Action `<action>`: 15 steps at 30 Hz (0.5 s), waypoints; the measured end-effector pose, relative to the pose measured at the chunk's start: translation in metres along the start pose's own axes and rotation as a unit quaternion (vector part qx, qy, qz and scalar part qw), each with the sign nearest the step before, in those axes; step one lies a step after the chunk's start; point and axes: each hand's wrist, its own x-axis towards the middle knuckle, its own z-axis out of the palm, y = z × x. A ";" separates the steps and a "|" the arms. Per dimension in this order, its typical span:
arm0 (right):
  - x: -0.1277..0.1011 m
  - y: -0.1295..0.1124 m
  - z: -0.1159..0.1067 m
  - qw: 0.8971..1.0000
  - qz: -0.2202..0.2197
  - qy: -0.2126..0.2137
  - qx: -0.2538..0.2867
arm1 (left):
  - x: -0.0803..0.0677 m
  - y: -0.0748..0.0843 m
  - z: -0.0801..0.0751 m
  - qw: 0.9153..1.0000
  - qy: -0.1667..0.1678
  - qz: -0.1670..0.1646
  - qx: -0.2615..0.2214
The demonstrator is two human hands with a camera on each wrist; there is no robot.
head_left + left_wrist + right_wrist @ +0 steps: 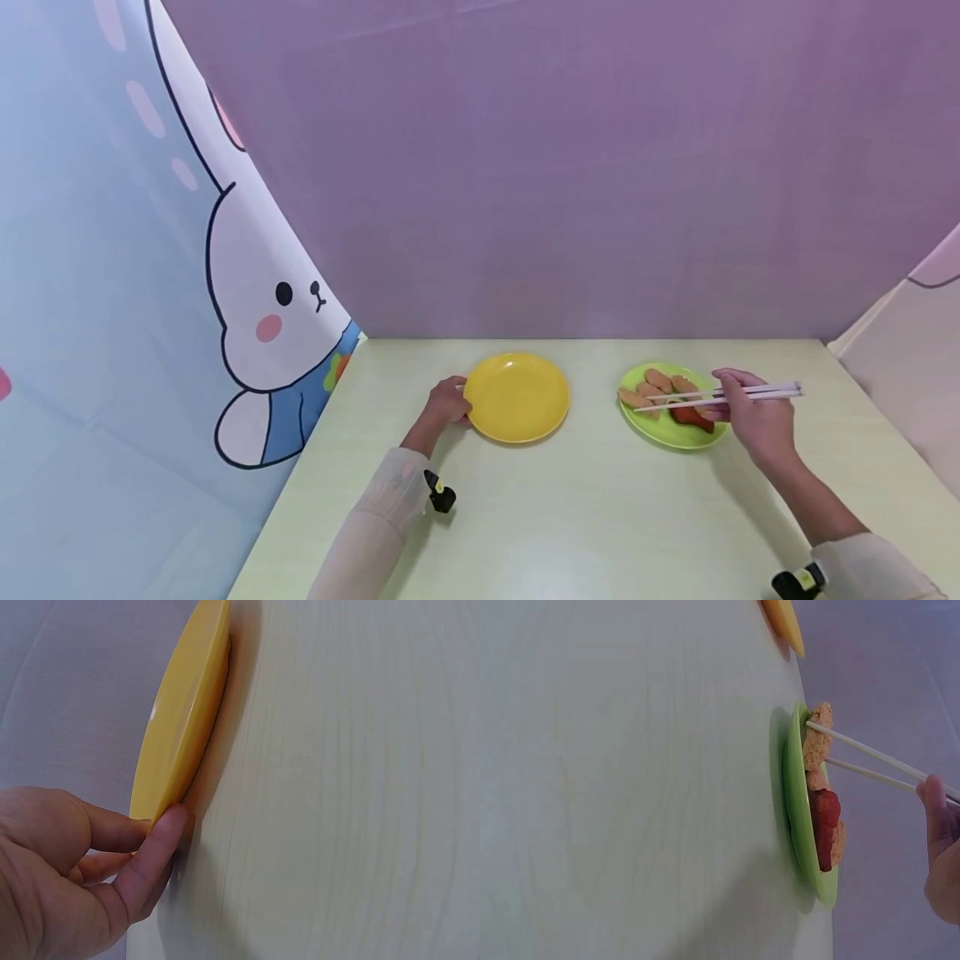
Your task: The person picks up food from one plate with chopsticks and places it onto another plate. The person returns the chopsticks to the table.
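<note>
My left hand (448,402) pinches the left rim of an empty yellow plate (517,398), thumb on top and fingers beneath in the left wrist view. To the right, my right hand (757,421) holds a pair of pale chopsticks (765,393) over a green plate (667,440). Several tan nugget-like food pieces (658,380) lie on that plate, beside a red drumstick-shaped piece (692,419). The chopstick tips reach the nugget at the plate's left edge. In the right wrist view they lie on either side of this nugget (814,755).
Both plates are on a pale wood-grain table (555,517), with a gap between them. A purple cloth wall (570,183) rises behind the table's back edge. At the left hangs a blue sheet (90,292) with a cartoon rabbit.
</note>
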 end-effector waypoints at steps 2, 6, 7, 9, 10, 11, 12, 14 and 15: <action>0.000 0.002 -0.001 0.999 -0.007 -0.002 0.040 | 0.001 -0.001 0.001 1.000 -0.001 0.002 0.000; 0.000 0.005 -0.002 0.996 -0.020 0.001 0.089 | 0.003 -0.003 0.002 1.000 -0.003 0.002 0.003; -0.001 0.005 -0.002 0.995 -0.021 0.003 0.098 | 0.003 -0.003 0.002 1.000 -0.003 0.002 0.005; -0.001 0.005 -0.002 0.993 -0.025 0.005 0.114 | 0.004 -0.004 0.003 1.000 -0.001 0.001 0.007; -0.001 0.005 -0.002 0.992 -0.027 0.006 0.122 | 0.004 -0.004 0.003 1.000 0.000 -0.001 0.008; -0.001 0.005 -0.002 0.992 -0.027 0.006 0.127 | 0.005 -0.005 0.003 1.000 0.001 -0.002 0.008; -0.001 0.005 -0.003 0.991 -0.026 0.005 0.131 | 0.005 -0.005 0.004 1.000 0.001 -0.001 0.009; -0.001 0.004 -0.003 0.990 -0.025 0.006 0.140 | 0.006 -0.006 0.005 1.000 0.002 -0.001 0.009; -0.001 0.004 -0.003 0.989 -0.022 0.007 0.143 | 0.006 -0.006 0.005 1.000 0.002 -0.001 0.011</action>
